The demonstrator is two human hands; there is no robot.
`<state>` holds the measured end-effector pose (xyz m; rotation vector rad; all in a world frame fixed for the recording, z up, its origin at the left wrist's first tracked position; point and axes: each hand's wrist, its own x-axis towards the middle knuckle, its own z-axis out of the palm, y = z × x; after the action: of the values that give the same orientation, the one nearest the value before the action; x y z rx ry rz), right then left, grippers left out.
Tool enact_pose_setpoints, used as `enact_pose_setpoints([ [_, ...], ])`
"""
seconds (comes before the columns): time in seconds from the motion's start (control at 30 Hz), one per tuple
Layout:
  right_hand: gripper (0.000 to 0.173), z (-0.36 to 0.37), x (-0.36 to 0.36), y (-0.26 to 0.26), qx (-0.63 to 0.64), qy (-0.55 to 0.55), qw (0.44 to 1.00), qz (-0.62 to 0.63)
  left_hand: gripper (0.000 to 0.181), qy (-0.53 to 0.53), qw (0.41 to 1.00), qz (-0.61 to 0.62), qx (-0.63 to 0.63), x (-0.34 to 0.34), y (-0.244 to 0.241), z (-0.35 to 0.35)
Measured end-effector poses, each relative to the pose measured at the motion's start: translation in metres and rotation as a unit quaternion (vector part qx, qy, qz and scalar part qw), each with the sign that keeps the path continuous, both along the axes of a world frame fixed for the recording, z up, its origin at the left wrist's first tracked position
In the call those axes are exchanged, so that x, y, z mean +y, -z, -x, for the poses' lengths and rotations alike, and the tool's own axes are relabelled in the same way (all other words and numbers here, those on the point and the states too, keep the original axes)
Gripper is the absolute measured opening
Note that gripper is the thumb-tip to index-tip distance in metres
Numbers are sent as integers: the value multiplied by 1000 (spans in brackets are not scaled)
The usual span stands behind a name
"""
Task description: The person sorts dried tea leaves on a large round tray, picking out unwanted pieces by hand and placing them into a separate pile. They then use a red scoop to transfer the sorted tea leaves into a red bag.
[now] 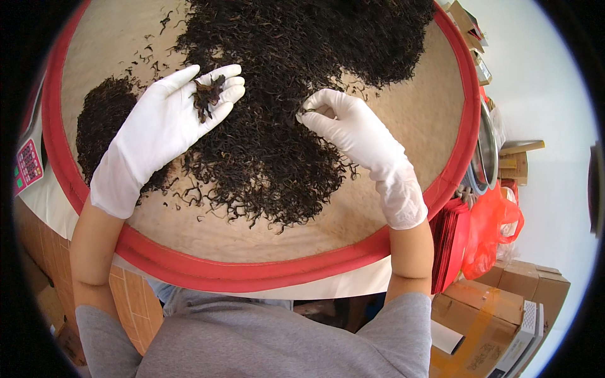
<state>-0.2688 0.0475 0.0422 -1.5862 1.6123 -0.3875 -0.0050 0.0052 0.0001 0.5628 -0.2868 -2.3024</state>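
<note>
My left hand [165, 118], in a white glove, is turned palm up with its fingers slightly curled. A few broad, dark dried leaf pieces [206, 98] rest on its palm and fingers. Gloved likewise, my right hand [352, 123] pinches a small dark leaf strand [309, 110] between thumb and forefinger. Beneath both hands spreads a large heap of dark, twisted dried leaves [269, 175] that looks like loose tea. It lies on a big round tray [293, 248] with a pale cloth-like surface and a red rim.
A smaller leaf pile [104, 113] sits by my left forearm. Left of the tray is a device with a pink keypad [29, 163]. On the right are metal bowls [487, 146], red folded bags [449, 241], a red plastic bag [491, 236] and cardboard boxes [477, 307].
</note>
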Motion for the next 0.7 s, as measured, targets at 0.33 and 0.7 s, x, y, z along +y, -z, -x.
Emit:
enact_pose_setpoints([
  [0.33, 21, 10, -2, 6, -380, -24, 918, -114, 47, 1, 1000, 22, -8, -1, 1, 0],
  [0.7, 22, 23, 2, -2, 160, 40, 977, 134, 48, -10, 1000, 3, 5, 0, 2, 1],
])
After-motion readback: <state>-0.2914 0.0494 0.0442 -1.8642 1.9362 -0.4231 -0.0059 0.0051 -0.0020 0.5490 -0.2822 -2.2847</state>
